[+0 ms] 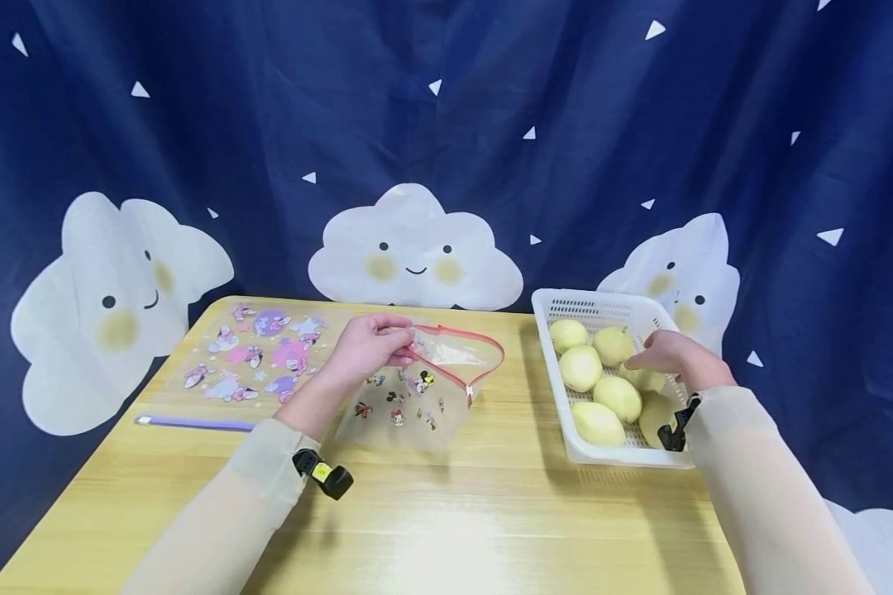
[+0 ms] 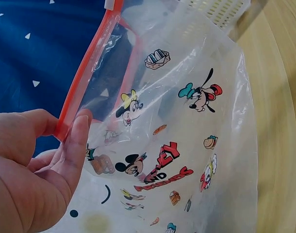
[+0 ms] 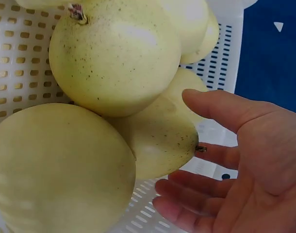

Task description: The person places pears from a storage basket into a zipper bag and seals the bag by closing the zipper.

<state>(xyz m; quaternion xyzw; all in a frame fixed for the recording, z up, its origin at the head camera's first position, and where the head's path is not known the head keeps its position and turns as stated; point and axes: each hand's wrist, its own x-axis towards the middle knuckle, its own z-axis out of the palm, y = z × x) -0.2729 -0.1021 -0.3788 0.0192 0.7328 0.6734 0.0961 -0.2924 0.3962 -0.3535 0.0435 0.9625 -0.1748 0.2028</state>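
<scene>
The step in hand looks like picking out a fruit while the bag is kept ready. The left hand pinches the bag by its red zip edge, thumb on one side and fingers behind; the mouth gapes in a loop toward the basket, and no fruit shows inside. Whether the bag's lower end rests on the surface or hangs just above it, I cannot tell.

The right hand is inside the basket, its fingers spread wide around the stem end of one fruit, thumb apart from the rest. They hold nothing; whether any fingertip touches the skin is unclear. The next move seems to call for closing the fingers round that fruit without knocking the heaped ones beside it, with the bag's mouth kept wide.

The surface is pale, wood-grained and glossy, with a bright glare near the front. The white, slotted basket stands at its right side, the held bag is near the middle, and a second bag, with a purple zip, lies flat at the left. Behind hangs a dark blue curtain printed with smiling white clouds and small white triangles.
</scene>
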